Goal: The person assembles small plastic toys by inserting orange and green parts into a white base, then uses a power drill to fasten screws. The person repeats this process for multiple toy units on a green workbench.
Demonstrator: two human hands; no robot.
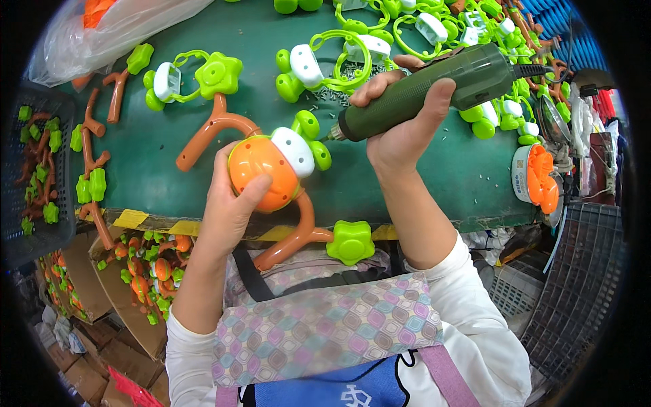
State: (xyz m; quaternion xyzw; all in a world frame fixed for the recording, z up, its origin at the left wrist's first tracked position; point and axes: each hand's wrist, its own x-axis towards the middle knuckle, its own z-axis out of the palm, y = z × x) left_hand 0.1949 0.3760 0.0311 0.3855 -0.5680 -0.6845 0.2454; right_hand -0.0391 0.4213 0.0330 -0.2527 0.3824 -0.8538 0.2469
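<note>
Containers 1st. L side: dark plastic mesh crate [30,245] w/ brown branch pcs + green bits, jumbled, can't count. Below it, brown cardboard box [122,302] w/ orange/green/brown toys piled up, no. unclear. R end of table [407,203]: 1 round white tub [520,178] w/ several glossy orange plastic pcs [542,178], overlapping. Top L: clear plastic bag [146,30] w/ something orange inside.

Counts: 1 toy w/ orange domed plastic body [271,166], over the table's near edge, held in L hand [234,190], fingers + thumb clamped round the dome. On it: 1 white oval plate [293,150], 2 round green knobs [308,125], 2 brown forked plastic arms [298,234], 2 green flower-shaped ends [350,243], 1 per arm. R hand [400,132] wrapped round 1 dark green cylindrical elec. screwdriver [427,88]; tip just beside the knobs, can't tell if touching. 1 green ring w/ white block [167,81] upper L; many more such top R, approx. uncountable. Small silver screws [325,100] loose in a heap, too many to count.
</note>
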